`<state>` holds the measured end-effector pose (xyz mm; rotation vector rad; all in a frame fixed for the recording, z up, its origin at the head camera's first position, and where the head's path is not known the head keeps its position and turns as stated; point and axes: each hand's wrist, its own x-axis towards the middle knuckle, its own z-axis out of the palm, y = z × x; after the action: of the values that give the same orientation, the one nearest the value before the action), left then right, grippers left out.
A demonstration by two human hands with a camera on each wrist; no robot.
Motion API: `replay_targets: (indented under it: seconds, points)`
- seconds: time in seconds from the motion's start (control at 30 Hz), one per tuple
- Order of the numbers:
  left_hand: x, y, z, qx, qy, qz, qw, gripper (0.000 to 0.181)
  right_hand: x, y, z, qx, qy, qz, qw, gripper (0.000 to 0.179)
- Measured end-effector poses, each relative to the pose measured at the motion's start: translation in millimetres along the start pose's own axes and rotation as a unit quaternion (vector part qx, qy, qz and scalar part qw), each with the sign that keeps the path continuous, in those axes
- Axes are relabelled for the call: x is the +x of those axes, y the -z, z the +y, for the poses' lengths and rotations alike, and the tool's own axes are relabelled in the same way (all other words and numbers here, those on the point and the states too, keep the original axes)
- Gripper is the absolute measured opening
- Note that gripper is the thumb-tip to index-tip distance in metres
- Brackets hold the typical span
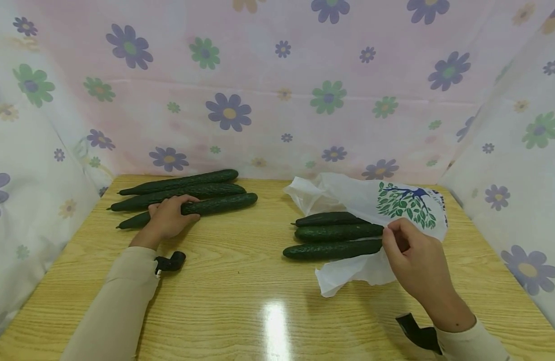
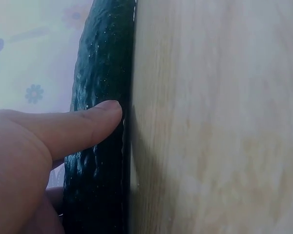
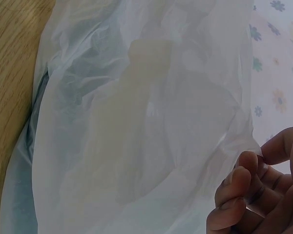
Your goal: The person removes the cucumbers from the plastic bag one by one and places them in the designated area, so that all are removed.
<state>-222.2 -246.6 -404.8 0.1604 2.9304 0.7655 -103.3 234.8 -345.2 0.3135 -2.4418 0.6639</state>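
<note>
On the left of the table lie three long dark green cucumbers side by side. My left hand [image 1: 171,216] grips the nearest cucumber [image 1: 228,203] around its middle; in the left wrist view the thumb [image 2: 95,124] lies across its bumpy skin. At the right, a white plastic bag [image 1: 350,193] printed with a green-leaved tree lies on its side. Three more cucumbers stick out of its mouth, the nearest cucumber [image 1: 331,249] reaching furthest left. My right hand [image 1: 417,258] pinches the bag's edge between thumb and fingertips. The right ends of those cucumbers are hidden inside the bag.
The wooden table [image 1: 232,306] has a bright light reflection near its front. Behind it hangs a flower-patterned cloth [image 1: 259,65], with similar cloth at both sides. Black camera mounts [image 1: 171,261] stick out from both wrists.
</note>
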Motion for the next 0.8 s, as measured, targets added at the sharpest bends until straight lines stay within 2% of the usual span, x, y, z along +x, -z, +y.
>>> replay_targets:
  seconds: [0.3,0.6,0.8]
  points:
    - [1.2,0.5,7.9,-0.005,-0.016,0.002,0.9999,0.047,1.1,-1,1,0.003,0.005,0.004,1.0000,0.007]
    - [-3.2,0.7,26.5,0.038,-0.036,0.022,0.9984,0.047,0.9,0,1,0.002,0.003,0.003,1.0000,0.007]
    - [-5.7,-2.3,40.8,0.057,-0.045,0.060,0.9956,0.047,0.5,0,1,0.003,-0.001,0.001,1.0000,0.007]
